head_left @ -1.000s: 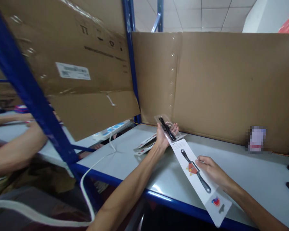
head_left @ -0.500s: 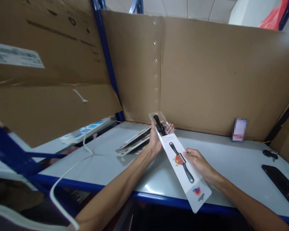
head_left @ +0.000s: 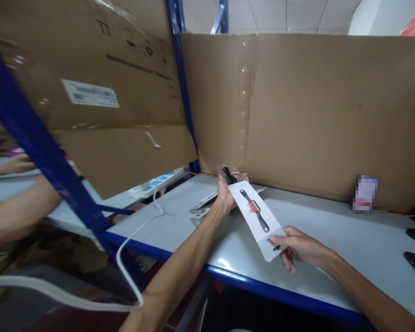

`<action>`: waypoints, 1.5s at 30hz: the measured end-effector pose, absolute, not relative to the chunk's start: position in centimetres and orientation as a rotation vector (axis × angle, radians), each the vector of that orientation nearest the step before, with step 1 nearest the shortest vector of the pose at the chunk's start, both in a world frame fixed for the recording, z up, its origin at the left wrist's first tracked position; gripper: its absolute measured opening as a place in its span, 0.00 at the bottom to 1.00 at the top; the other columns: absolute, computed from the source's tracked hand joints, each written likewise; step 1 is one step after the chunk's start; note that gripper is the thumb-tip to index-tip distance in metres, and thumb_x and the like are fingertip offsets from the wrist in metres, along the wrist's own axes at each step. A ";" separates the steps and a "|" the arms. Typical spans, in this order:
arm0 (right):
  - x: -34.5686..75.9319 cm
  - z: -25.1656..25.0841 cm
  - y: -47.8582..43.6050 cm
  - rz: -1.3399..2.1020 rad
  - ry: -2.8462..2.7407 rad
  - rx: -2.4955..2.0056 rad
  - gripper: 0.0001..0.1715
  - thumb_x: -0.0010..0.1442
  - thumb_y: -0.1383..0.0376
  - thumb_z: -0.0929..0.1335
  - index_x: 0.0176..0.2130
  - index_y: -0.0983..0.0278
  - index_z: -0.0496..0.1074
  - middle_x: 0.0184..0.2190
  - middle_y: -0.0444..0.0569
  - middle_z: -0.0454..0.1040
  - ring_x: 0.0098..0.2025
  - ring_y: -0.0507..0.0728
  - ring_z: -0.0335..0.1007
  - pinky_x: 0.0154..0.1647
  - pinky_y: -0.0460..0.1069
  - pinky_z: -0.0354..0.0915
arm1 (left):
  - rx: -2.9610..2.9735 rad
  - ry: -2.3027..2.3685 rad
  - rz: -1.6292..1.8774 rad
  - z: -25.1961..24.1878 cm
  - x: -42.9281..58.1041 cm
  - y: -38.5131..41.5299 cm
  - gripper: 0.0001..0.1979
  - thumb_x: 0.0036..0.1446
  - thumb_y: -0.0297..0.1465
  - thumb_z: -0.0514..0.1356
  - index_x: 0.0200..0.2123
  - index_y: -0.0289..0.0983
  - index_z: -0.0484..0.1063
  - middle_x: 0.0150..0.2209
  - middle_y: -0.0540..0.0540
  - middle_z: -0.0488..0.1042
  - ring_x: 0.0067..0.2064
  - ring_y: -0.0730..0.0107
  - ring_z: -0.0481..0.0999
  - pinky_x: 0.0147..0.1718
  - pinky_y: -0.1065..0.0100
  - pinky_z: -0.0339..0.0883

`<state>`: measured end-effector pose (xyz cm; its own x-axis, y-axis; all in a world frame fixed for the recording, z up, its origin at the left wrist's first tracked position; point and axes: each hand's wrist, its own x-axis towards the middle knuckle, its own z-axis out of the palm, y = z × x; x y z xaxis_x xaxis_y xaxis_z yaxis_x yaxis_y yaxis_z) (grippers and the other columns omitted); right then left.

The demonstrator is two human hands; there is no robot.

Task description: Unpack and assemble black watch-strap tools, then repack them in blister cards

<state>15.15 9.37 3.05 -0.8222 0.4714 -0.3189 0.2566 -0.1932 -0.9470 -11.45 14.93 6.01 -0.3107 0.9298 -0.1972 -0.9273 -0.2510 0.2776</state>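
Left hand: the left hand (head_left: 224,192) is closed around the far end of a long white card (head_left: 252,210), thumb on top, right where the plastic bubble (head_left: 229,174) sits.
Right hand: the right hand (head_left: 297,246) pinches the near corner of the card between thumb and forefinger. The other fingers are loosely curled.
Card: it is held in the air just above the table (head_left: 332,240), slanting from far left to near right, printed side up. A picture of a black-handled tool shows on it.
Bubble: it is clear, with a dark tool inside, and lies close to the cardboard wall (head_left: 314,115).
Under the left hand: a small pile of similar cards (head_left: 205,206) lies flat on the table.
Further left: a power strip (head_left: 159,181) with a white cable (head_left: 134,249) drooping over the edge; beyond the blue post is a co-worker's arm (head_left: 20,214).
Risk, grip: the right hand has only a corner – a light tug could slip it free, and the card would likely swing down from the left hand.
Risk, bending: the card is thin and held only at its ends, so pushing the hands together could crease the middle or lift the bubble off.
Risk, pile: a low left wrist could nudge the pile towards the cable.
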 end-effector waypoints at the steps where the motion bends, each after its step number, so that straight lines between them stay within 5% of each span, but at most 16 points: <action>1: 15.2 3.0 9.5 2.135 -1.877 -0.859 0.26 0.53 0.46 0.73 0.32 0.66 0.70 0.14 0.41 0.69 0.13 0.49 0.62 0.12 0.43 0.58 | 0.003 0.405 1.859 6.1 -11.8 14.9 0.31 0.64 0.55 0.42 0.33 0.36 0.70 0.35 0.37 0.77 0.37 0.56 0.79 0.39 0.54 0.75; 13: 14.0 3.3 9.0 1.959 -1.594 -0.946 0.28 0.49 0.44 0.74 0.28 0.67 0.71 0.11 0.37 0.62 0.12 0.45 0.51 0.12 0.42 0.48 | 0.296 0.367 1.527 3.1 -4.0 13.5 0.31 0.62 0.53 0.50 0.43 0.28 0.75 0.33 0.34 0.79 0.34 0.55 0.80 0.38 0.57 0.76; 28: 14.0 2.3 9.3 1.514 -2.016 -0.832 0.31 0.55 0.45 0.71 0.45 0.68 0.71 0.17 0.39 0.66 0.17 0.50 0.60 0.15 0.45 0.61 | 0.367 0.310 1.393 2.2 -4.2 13.5 0.31 0.62 0.52 0.51 0.42 0.27 0.75 0.34 0.33 0.80 0.34 0.56 0.80 0.37 0.60 0.74; 33: 13.9 2.1 8.9 1.256 -2.056 -0.934 0.26 0.56 0.48 0.70 0.44 0.66 0.74 0.18 0.41 0.66 0.18 0.51 0.63 0.15 0.45 0.60 | 0.395 0.296 1.372 2.2 -4.4 13.4 0.33 0.60 0.54 0.54 0.42 0.27 0.75 0.33 0.34 0.80 0.32 0.56 0.80 0.35 0.61 0.74; 45: 13.9 2.2 9.3 1.337 -1.967 -0.893 0.25 0.54 0.49 0.72 0.40 0.67 0.75 0.17 0.40 0.66 0.16 0.50 0.60 0.16 0.45 0.59 | 0.327 0.413 1.363 2.5 -3.3 12.5 0.32 0.63 0.52 0.48 0.44 0.27 0.74 0.34 0.34 0.80 0.33 0.56 0.80 0.38 0.58 0.74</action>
